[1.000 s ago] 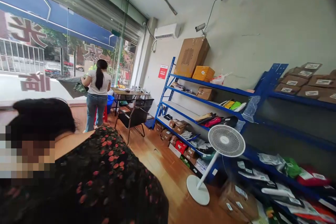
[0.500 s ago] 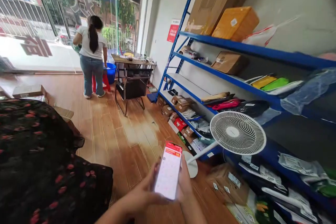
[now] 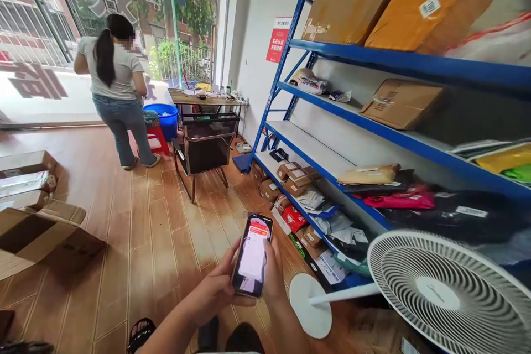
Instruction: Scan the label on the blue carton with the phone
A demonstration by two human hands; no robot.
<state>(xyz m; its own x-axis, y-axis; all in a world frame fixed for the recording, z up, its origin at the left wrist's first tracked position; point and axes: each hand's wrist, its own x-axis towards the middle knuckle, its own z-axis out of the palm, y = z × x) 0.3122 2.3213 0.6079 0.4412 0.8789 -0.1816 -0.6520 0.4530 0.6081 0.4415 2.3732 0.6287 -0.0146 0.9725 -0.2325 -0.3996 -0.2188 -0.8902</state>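
A smartphone [image 3: 252,257] with a lit screen is held upright in front of me, low in the middle of the view. My left hand [image 3: 216,290] wraps round its lower left side. From the right, my right hand [image 3: 271,274] grips the same phone, with the thumb resting on the screen's right edge. The screen shows a red and white panel over a dark border; its text is too small to read.
Blue shelving [image 3: 332,104] with parcels runs along the right wall. A white fan [image 3: 448,293] stands close on my right. Ahead are a chair [image 3: 207,146], a desk [image 3: 178,97], a blue bucket [image 3: 166,120] and a person [image 3: 112,72]. Cardboard boxes [image 3: 62,238] lie at left.
My view has moved forward, so the shelves and fan look larger. The dark flowered fabric at left has left the view. The phone's screen picture has changed, and the person has turned slightly.
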